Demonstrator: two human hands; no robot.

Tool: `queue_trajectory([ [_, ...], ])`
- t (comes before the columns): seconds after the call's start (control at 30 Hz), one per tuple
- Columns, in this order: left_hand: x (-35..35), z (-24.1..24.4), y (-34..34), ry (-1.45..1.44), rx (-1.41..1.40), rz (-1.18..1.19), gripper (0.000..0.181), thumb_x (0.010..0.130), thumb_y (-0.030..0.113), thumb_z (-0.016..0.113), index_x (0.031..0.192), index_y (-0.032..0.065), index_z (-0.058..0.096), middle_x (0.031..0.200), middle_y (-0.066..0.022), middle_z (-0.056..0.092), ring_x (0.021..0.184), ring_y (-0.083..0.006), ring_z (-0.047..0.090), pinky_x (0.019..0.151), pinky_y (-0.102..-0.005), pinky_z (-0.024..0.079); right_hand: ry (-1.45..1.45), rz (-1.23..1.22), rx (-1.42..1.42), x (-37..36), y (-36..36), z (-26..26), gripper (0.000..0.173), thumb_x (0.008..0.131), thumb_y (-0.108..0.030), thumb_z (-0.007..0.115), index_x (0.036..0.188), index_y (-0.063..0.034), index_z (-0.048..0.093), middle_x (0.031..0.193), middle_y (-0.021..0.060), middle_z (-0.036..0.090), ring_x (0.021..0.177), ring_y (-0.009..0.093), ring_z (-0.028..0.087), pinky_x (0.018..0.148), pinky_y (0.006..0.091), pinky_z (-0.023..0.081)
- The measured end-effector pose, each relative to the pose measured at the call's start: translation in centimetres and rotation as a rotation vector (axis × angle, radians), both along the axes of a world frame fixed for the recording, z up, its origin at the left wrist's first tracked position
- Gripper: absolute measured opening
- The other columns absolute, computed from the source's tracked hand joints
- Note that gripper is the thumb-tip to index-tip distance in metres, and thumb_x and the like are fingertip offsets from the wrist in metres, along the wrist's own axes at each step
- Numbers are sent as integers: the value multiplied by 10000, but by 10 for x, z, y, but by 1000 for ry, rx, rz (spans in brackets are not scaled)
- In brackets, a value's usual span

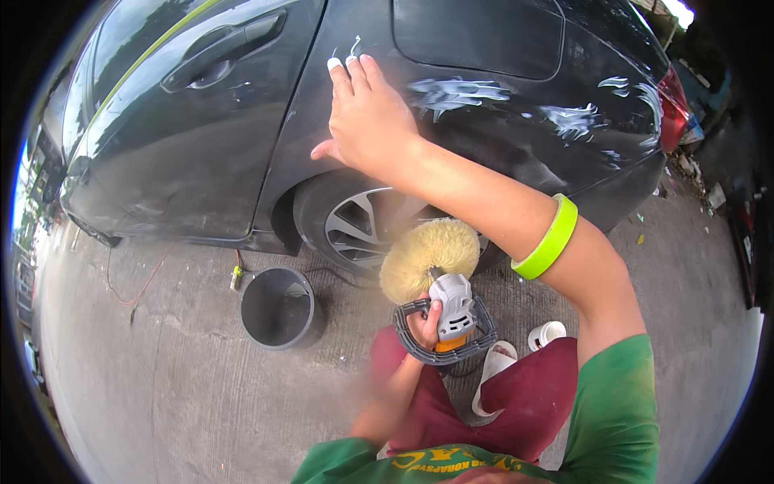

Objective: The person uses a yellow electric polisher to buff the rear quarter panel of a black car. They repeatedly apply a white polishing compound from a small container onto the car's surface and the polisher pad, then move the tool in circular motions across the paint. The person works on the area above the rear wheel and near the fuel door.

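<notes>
My right hand (369, 115) is spread against the black rear side panel of a car (338, 139), between the rear door and the fuel flap, with white paste on its fingertips. Smears of white paste (453, 94) lie on the panel to the right of this hand and farther toward the red tail light. Low before me, my left hand (424, 323) grips the black loop handle of a grey and orange power polisher (452, 302). The polisher's fluffy yellowish wool pad (430, 260) faces the car, in front of the rear wheel (357, 224).
A dark bucket (278, 308) stands on the concrete ground, left of the polisher. A small white tub (546, 334) is near my slippered foot (497, 372). Cords lie beside the car; a green-yellow connector (236, 278) is near the bucket. Litter lies behind the car.
</notes>
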State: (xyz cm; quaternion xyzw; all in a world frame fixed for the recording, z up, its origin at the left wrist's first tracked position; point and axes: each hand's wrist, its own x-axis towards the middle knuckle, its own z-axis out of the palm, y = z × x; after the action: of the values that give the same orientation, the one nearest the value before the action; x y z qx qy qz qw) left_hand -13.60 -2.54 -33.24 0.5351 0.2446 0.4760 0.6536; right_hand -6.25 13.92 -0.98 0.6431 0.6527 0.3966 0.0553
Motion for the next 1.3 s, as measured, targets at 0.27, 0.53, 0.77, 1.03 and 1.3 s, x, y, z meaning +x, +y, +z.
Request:
queue_trajectory([
  [0.27,10,7,-8,43,-114,-166,316,922,291,628,813,0,571,674,-19,509,662,-111,447,596,-310,383,-145,75,48,24,4,14,656,899,-558,518,1122,38,679,1406,174,482,1316,302,443,1128,464,290],
  [0.53,30,-23,-15,97,-34,-207,355,935,344,605,810,13,579,689,-21,534,670,-118,481,630,-316,412,206,146,-56,63,-77,-39,730,828,-395,670,1408,-12,448,1506,120,392,1425,269,312,1146,474,258],
  [0.77,25,-21,-7,-90,-257,-393,350,982,336,532,1056,1,597,932,-77,663,861,-132,632,748,-296,505,217,-149,145,144,-171,-71,717,900,-420,606,1468,-49,374,1524,154,353,1437,306,282,1154,487,229],
  [1.03,-4,73,-36,-685,-628,-413,614,986,466,370,1358,-17,439,1258,-186,584,1081,-265,623,947,-397,499,575,-153,190,187,-227,-82,624,980,-414,491,1450,-16,392,1530,145,351,1436,293,293,1155,444,219],
  [1.3,-35,220,-66,-414,-67,-86,611,1017,487,298,1420,39,399,1333,-148,548,1183,-272,570,1032,-416,446,2108,1183,-449,155,-217,-42,1015,863,-735,432,1464,70,294,1481,229,379,1384,295,365,1149,442,263],
])
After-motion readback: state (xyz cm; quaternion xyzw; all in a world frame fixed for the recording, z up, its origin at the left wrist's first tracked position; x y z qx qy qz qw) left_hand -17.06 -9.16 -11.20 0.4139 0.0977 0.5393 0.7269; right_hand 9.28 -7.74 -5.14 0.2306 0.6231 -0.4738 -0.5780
